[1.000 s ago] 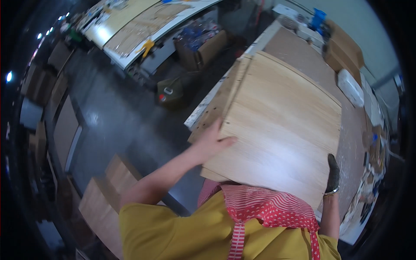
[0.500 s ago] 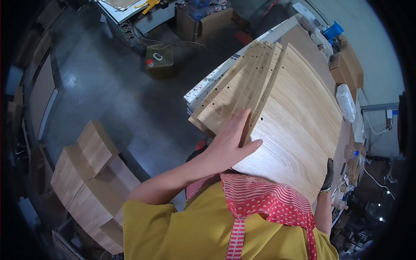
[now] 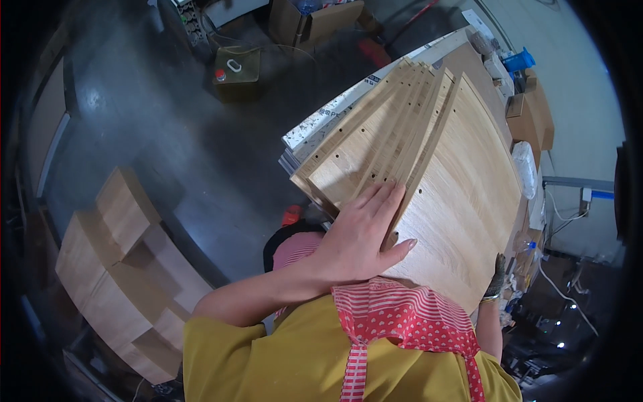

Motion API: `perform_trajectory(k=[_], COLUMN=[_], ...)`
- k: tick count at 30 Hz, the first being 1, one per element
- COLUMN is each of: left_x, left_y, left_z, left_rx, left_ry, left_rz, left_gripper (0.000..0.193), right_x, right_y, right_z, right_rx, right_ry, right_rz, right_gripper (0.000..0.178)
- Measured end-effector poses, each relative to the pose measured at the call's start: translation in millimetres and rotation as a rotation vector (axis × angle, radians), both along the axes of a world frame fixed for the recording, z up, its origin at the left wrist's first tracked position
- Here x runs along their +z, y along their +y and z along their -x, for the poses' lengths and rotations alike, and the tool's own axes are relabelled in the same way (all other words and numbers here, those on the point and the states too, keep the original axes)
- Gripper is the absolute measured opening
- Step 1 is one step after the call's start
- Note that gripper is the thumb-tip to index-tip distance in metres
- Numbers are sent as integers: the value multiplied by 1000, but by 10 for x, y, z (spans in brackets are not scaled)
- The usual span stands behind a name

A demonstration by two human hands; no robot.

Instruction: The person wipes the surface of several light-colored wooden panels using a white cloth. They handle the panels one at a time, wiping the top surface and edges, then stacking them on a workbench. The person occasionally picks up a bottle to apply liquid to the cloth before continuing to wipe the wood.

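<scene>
A fanned stack of pale wood-grain panels [image 3: 341,159] with small dark holes along their edges lies in front of me. The uppermost wooden panel [image 3: 462,194] is broad and reaches close to my apron. My bare left hand [image 3: 365,231] rests across the panels' left edges, fingers laid out flat, with the thumb apart over the top panel's face. At that panel's right edge is my right hand [image 3: 495,276] in a dark glove, seen edge-on against the panel's side. Most of its fingers are hidden, so its grip does not show.
White-edged boards [image 3: 315,124] lie beneath the stack. Beyond the right side are a cardboard box [image 3: 529,114], a blue object [image 3: 519,60] and a plastic-wrapped packet [image 3: 524,167]. On the floor stand a metal can [image 3: 238,74] with a red cap and wooden pieces [image 3: 114,268] at left.
My left hand has shifted slightly toward me and right, its fingers now spread over several panel edges rather than along one. The right hand stays at the panel's right edge. The view has moved slightly.
</scene>
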State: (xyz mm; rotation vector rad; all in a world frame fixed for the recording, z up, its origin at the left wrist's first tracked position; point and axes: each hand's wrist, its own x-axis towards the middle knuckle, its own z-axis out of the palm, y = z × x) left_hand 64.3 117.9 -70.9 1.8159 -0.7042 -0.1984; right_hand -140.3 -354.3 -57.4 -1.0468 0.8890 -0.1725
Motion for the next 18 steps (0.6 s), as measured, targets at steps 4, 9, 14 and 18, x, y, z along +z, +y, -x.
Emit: perform_trajectory(k=[4, 9, 14, 18], left_x=[-21, -74, -56, -29], left_y=[57, 78, 91, 82], left_z=[15, -3, -52, -36], left_rx=[45, 32, -28, -54], left_ry=[-47, -48, -9, 19], left_rz=[58, 95, 5, -143], left_gripper=[65, 61, 68, 73], right_x=[17, 78, 81, 35], right_y=[-69, -64, -51, -33], right_z=[9, -38, -20, -16], right_rx=[-26, -39, -47, -51], right_ry=[31, 49, 55, 47], right_rz=[74, 113, 134, 137], right_gripper=[58, 58, 58, 58])
